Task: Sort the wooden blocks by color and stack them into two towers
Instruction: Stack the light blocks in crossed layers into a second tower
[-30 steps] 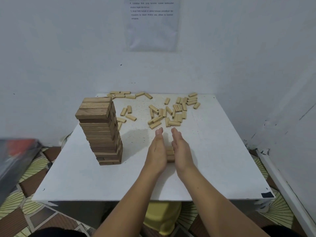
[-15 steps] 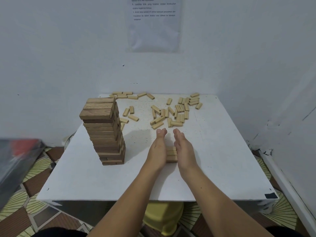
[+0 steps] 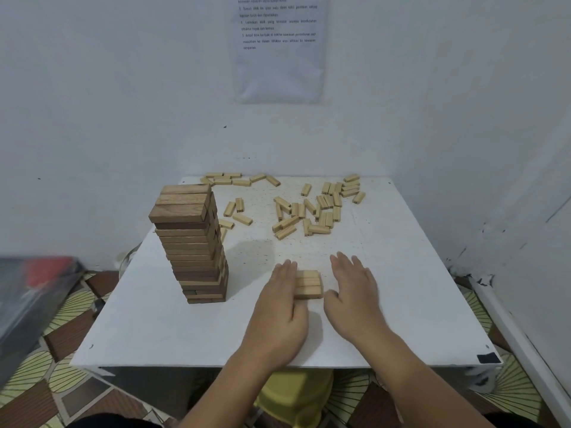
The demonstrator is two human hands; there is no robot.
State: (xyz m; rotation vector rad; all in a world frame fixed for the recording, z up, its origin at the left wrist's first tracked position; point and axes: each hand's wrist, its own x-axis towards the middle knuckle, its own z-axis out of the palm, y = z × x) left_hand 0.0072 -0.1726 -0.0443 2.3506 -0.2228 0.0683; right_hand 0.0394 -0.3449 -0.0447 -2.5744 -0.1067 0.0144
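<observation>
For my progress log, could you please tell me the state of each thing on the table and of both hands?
Dark tower: upright, many layers, untouched.
Light stack: low, flat on the table.
Loose light blocks: scattered at the far side, unstacked.
Left hand: open, against the light stack's left side.
Right hand: open, beside the stack, holding nothing.
</observation>
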